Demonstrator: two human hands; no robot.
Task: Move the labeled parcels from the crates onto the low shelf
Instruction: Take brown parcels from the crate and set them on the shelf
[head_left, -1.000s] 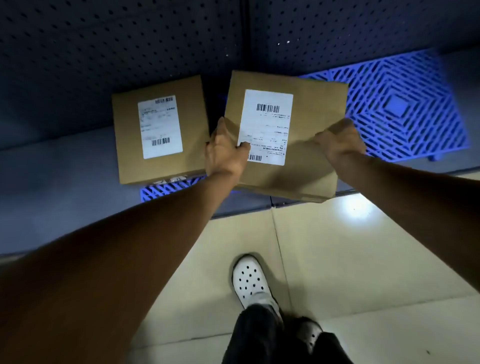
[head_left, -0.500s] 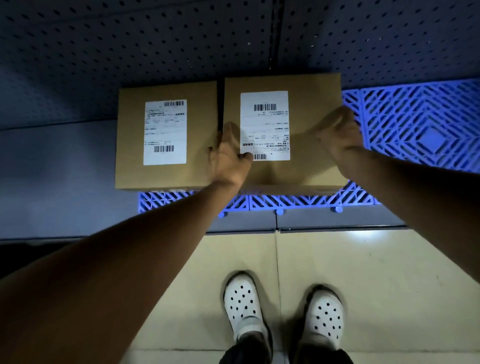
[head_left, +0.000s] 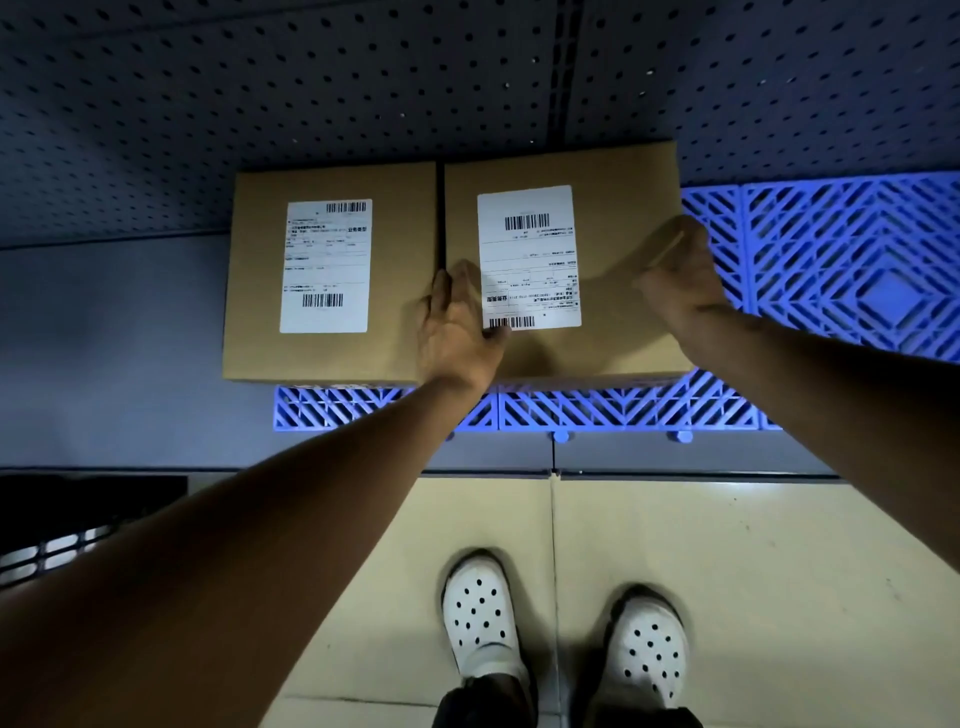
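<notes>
Two brown cardboard parcels with white barcode labels lie flat and side by side, edges touching, on a blue plastic grid mat (head_left: 613, 410) on the low shelf. My left hand (head_left: 457, 325) rests on the right parcel (head_left: 608, 291) near the seam, its fingers straight and its thumb on the label's lower corner. My right hand (head_left: 680, 280) is slightly blurred and holds the same parcel's right edge with curled fingers. Nothing touches the left parcel (head_left: 260, 280).
A dark perforated back panel (head_left: 363, 93) rises behind the parcels. More blue grid mat (head_left: 857, 270) stretches to the right. A dark crate corner (head_left: 78, 519) shows at the lower left. My white clogs (head_left: 483, 618) stand on the beige tiled floor (head_left: 727, 545).
The right parcel has come down from a tilted hold onto the mat and slid flush against the left parcel. My left hand has flattened on its top.
</notes>
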